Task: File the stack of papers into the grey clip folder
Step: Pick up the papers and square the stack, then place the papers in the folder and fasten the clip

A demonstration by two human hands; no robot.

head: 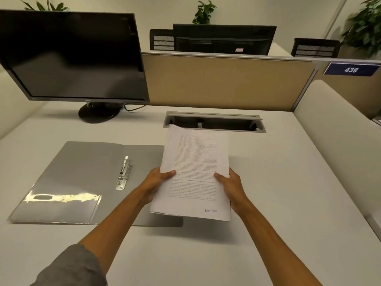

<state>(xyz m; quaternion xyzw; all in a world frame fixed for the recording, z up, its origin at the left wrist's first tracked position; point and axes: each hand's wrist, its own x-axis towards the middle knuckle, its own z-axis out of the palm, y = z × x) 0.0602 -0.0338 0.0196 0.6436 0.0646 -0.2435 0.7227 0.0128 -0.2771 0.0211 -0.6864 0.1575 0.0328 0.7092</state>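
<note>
A stack of white printed papers (pixel 195 162) is held above the desk, tilted, over the right half of the grey clip folder (pixel 78 174). My left hand (pixel 156 182) grips the stack's left edge with the thumb on top. My right hand (pixel 231 184) grips its right edge the same way. The folder lies open and flat on the desk, left of centre. Its metal clip (pixel 123 172) sits along the spine with its lever raised. A clear plastic pocket (pixel 61 203) covers the lower part of the folder's left flap. The papers and my arm hide much of the right flap.
A black monitor (pixel 72 56) on a round stand is at the back left. An open cable tray slot (pixel 214 121) is set into the white desk (pixel 288 182) behind the papers. A beige partition (pixel 226 83) closes the back; a low white divider (pixel 329 124) runs along the right.
</note>
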